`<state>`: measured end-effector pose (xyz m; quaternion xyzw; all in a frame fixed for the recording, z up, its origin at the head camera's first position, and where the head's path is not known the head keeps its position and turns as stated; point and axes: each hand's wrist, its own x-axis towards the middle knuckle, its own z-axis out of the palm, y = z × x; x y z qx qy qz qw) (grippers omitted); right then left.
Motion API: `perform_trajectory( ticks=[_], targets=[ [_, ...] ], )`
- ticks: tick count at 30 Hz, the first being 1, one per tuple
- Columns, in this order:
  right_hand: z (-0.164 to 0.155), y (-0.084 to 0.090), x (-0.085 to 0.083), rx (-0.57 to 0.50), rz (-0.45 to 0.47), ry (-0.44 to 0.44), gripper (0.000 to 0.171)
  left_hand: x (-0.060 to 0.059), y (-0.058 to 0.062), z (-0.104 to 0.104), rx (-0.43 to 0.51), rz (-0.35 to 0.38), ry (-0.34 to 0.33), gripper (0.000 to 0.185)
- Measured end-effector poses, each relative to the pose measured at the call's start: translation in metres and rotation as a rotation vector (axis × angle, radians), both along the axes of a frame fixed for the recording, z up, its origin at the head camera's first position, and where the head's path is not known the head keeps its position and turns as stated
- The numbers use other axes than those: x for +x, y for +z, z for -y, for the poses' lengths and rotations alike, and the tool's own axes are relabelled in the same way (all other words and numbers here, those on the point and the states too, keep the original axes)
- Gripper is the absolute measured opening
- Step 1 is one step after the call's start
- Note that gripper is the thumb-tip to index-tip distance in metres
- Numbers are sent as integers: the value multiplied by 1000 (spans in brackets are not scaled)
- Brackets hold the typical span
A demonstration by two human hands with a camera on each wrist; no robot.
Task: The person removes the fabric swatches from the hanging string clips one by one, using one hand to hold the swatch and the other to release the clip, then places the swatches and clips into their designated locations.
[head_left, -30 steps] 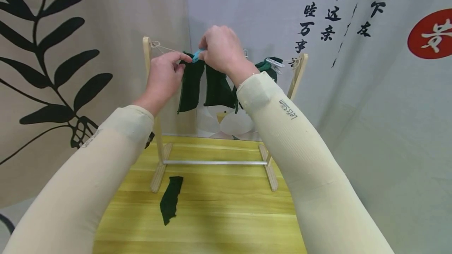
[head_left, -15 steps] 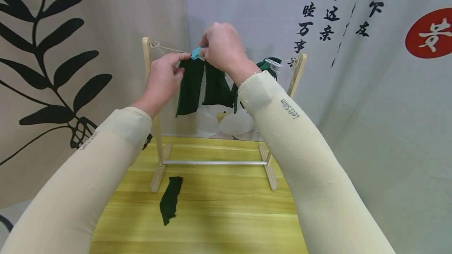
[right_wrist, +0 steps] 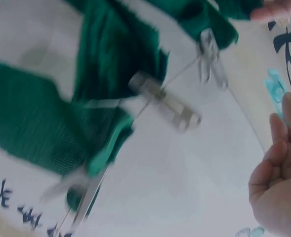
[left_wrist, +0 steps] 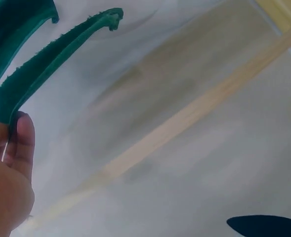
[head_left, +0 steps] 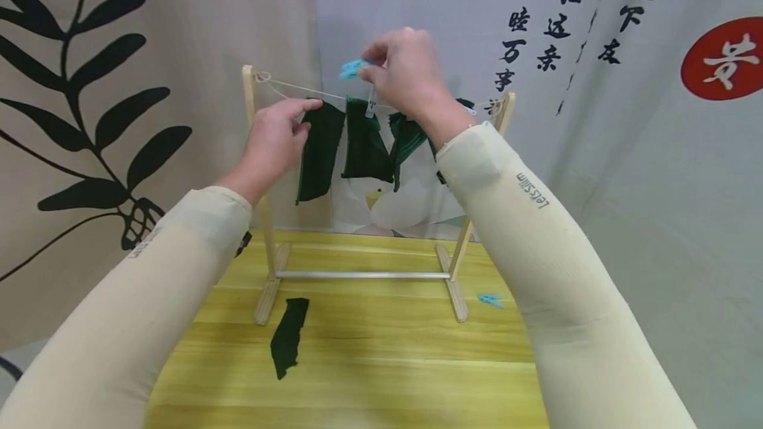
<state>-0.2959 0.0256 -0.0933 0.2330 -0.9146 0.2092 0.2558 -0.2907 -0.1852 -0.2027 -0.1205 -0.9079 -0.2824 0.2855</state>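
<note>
Green cloth strips hang from a string [head_left: 310, 90] stretched between the two posts of a small wooden rack [head_left: 259, 204] standing on my yellow table [head_left: 369, 356]. From the head view I see my left hand [head_left: 275, 141] pinching the top corner of the leftmost strip [head_left: 316, 154] at the string, thumb and forefinger closed on the fabric. My right hand [head_left: 405, 68] is raised above the line, fingertips gripping a blue peg [head_left: 353, 69] clear of the string. A clear peg [head_left: 370, 106] clamps the next strip [head_left: 361, 151] just below that hand.

The left wrist camera shows only my fingers [left_wrist: 21, 140] on the edge of the cloth, with a rack post crossing behind. The right wrist view, blurred, shows what the head view mostly hides: two clear pegs [right_wrist: 165, 101] on the string over bunched green cloth, and the blue peg at my fingertips.

Only the head view takes in the table: a dark strip [head_left: 287, 337] lying flat and another blue peg [head_left: 490, 299] beside the rack's right foot.
</note>
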Motion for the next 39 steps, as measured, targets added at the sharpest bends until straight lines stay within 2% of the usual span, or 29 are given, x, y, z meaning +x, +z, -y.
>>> perform_trajectory(
  ticks=[6,10,13,19,23,29,34,39],
  targets=[
    [-58,-2,5,-77,-155,-24,27,4,-11,5,-46,-14,-17,47],
    [-107,-10,4,-168,-198,-64,30,7,-22,11,-62,-9,-23,48],
    [-146,-20,2,-252,-143,-128,34,11,-31,16,-61,-11,-31,48],
    [-214,-52,5,-379,54,-245,40,19,-54,25,-80,-56,-55,48],
    [-250,-84,11,-358,129,-316,48,24,-70,28,-107,-54,-65,49],
    [-291,-131,20,-386,197,-320,54,32,-91,29,-118,-22,-76,52],
    [-316,-169,27,-358,254,-342,56,37,-105,26,-112,-16,-101,51],
    [-329,-206,34,-344,320,-346,59,41,-118,24,-94,26,-122,54]
  ],
)
